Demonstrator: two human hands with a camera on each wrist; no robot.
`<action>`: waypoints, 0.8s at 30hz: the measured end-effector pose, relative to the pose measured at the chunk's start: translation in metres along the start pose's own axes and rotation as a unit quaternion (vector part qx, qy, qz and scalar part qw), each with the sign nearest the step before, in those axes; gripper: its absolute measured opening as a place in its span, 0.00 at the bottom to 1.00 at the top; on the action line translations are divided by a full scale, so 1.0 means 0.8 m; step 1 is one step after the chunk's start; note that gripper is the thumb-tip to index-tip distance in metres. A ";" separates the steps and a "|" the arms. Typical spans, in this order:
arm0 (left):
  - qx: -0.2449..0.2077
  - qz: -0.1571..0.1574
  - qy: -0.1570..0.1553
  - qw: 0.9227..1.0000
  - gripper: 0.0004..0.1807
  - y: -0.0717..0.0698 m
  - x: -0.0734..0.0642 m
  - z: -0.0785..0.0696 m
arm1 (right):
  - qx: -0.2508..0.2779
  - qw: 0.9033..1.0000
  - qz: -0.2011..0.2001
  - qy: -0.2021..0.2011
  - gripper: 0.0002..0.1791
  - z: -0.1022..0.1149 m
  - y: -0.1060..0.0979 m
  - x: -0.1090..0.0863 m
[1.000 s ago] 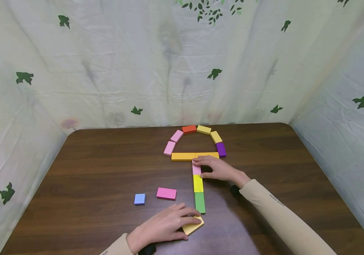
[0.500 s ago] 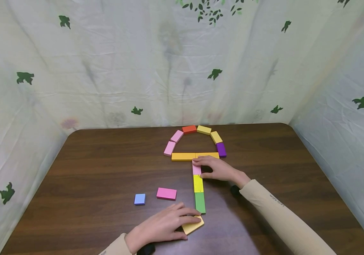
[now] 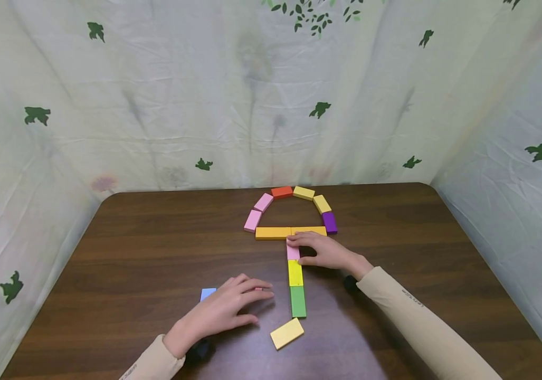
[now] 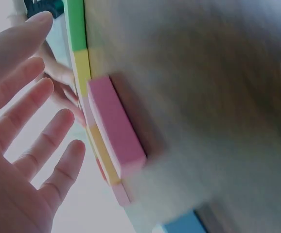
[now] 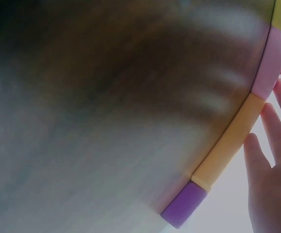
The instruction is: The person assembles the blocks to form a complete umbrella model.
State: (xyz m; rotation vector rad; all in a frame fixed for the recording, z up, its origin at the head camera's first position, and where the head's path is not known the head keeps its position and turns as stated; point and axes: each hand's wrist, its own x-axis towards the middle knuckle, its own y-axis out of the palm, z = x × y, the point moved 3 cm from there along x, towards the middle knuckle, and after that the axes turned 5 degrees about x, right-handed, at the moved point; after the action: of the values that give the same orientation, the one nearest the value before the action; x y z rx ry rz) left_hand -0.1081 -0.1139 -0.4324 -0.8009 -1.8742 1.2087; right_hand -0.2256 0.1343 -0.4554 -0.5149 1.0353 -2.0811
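My left hand (image 3: 225, 311) hovers over the bright pink block (image 4: 116, 126) with its fingers spread, hiding most of that block in the head view. Nothing is held in it. To its right lies a pale yellow block (image 3: 287, 333), slanted, just below the green block (image 3: 297, 302). The green block, a yellow block (image 3: 295, 273) and a light pink block (image 3: 293, 252) form a straight column. My right hand (image 3: 330, 252) rests its fingers on the upper column, by the orange blocks (image 3: 273, 233); straight fingers (image 5: 275, 128) touch the blocks in the right wrist view.
A blue block (image 3: 206, 293) lies left of my left hand, partly covered by it. Beyond the orange row, an arch of light pink, red (image 3: 282, 192), pale yellow and purple (image 3: 330, 222) blocks stands near the table's far edge. A patterned curtain (image 3: 171, 105) hangs behind.
My left hand has let go of the pale yellow block and moved up and left, over the bright pink block. The pale yellow block stays where it was; my right hand has not moved.
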 end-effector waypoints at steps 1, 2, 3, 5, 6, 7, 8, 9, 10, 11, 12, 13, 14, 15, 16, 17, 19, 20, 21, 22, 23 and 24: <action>0.003 -0.004 -0.003 1.000 0.28 -0.002 -0.001 0.003 | 0.001 1.000 0.001 0.003 0.30 0.000 0.000 0.000; 0.005 -0.007 -0.006 1.000 0.28 -0.003 -0.002 0.006 | -0.001 1.000 0.001 0.002 0.30 -0.001 0.000 0.000; 0.008 -0.009 -0.008 1.000 0.28 -0.005 -0.003 0.009 | -0.002 1.000 0.002 0.003 0.30 -0.001 0.000 0.001; 0.009 -0.010 -0.016 1.000 0.28 -0.007 -0.005 0.015 | -0.004 1.000 0.002 0.003 0.30 -0.001 0.000 0.001; 0.009 -0.009 -0.021 1.000 0.28 -0.008 -0.006 0.018 | -0.003 1.000 0.002 0.003 0.30 -0.001 0.000 0.001; 0.010 -0.008 -0.027 1.000 0.28 -0.009 -0.007 0.020 | -0.004 1.000 0.002 0.003 0.30 -0.002 0.000 0.001; 0.011 -0.006 -0.032 0.999 0.27 -0.010 -0.008 0.023 | -0.004 1.000 0.002 0.003 0.30 -0.002 0.000 0.001; 0.012 -0.004 -0.037 0.999 0.27 -0.011 -0.008 0.025 | -0.002 1.000 0.003 0.004 0.30 -0.002 0.000 0.001; 0.012 -0.001 -0.042 0.999 0.27 -0.011 -0.009 0.028 | -0.002 1.000 0.003 0.004 0.30 -0.002 0.000 0.001; 0.013 0.001 -0.045 0.999 0.26 -0.011 -0.010 0.030 | -0.001 1.000 0.004 0.006 0.30 -0.002 0.000 0.001; 0.014 0.004 -0.048 0.999 0.26 -0.011 -0.010 0.032 | 0.000 1.000 0.004 0.006 0.30 -0.002 0.000 0.001; 0.015 0.005 -0.049 0.999 0.26 -0.012 -0.010 0.034 | -0.001 1.000 0.004 0.006 0.30 -0.003 0.000 0.001; 0.015 0.008 -0.049 0.999 0.26 -0.011 -0.011 0.036 | -0.001 1.000 0.004 0.006 0.30 -0.003 0.000 0.001; 0.016 0.010 -0.050 0.999 0.25 -0.012 -0.011 0.037 | -0.001 1.000 0.004 0.006 0.30 -0.003 0.001 0.001; 0.017 0.011 -0.050 0.999 0.25 -0.011 -0.010 0.038 | -0.001 1.000 0.004 0.005 0.30 -0.003 0.001 0.001; 0.018 0.013 -0.049 0.999 0.25 -0.011 -0.010 0.040 | 0.000 1.000 0.004 0.005 0.30 -0.003 0.001 0.001; 0.018 0.018 -0.050 0.998 0.24 -0.010 -0.010 0.042 | 0.000 1.000 0.004 0.003 0.30 -0.003 0.001 0.001; 0.017 0.023 -0.051 0.998 0.23 -0.010 -0.009 0.042 | 0.001 1.000 0.003 0.003 0.30 -0.003 0.001 0.001; 0.015 0.028 -0.054 0.998 0.23 -0.009 -0.009 0.043 | 0.001 1.000 0.003 0.003 0.30 -0.003 0.001 0.001; 0.014 0.036 -0.057 0.998 0.23 -0.008 -0.008 0.044 | 0.003 1.000 0.003 0.003 0.30 -0.003 0.001 0.001; 0.011 0.043 -0.060 0.997 0.23 -0.007 -0.008 0.045 | 0.003 1.000 0.003 0.003 0.30 -0.002 0.001 0.001; 0.010 0.050 -0.064 0.997 0.23 -0.006 -0.008 0.045 | 0.003 1.000 0.002 0.001 0.30 -0.002 0.001 0.001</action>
State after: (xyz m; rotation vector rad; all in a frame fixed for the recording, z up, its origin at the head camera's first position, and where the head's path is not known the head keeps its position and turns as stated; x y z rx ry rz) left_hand -0.1361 -0.1371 -0.4396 -0.8325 -1.9416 1.3675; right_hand -0.2268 0.1344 -0.4566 -0.5075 1.0295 -2.0814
